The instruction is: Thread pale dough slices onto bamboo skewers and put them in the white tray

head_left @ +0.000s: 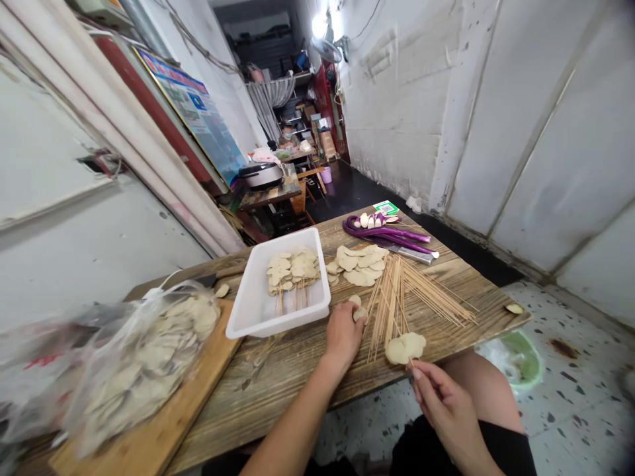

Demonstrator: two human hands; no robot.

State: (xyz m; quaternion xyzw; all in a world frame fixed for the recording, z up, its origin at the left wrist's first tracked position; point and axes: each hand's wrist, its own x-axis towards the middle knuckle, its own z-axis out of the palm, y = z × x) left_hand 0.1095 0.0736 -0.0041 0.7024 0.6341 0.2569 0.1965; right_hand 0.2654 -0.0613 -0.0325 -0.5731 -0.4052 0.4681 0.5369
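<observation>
My right hand (444,396) pinches the lower end of a bamboo skewer that carries pale, thin, round-edged slices (405,348) near the table's front edge. Just left of it, my left hand (343,336) has its fingers closed around a few more pale slices (358,311) at the tabletop. Beyond both hands lie a fan of loose bamboo skewers (391,297) and a pile of the same slices (361,264). Several filled skewers (292,270) rest in a white plastic tray (278,325) to the left.
A clear plastic bag of slices (149,363) lies on a wooden board (198,396) at the left. Purple stems (387,231) and a knife (414,254) are at the table's far right. A green bin (526,357) stands on the floor. Another person (288,139) sits far back.
</observation>
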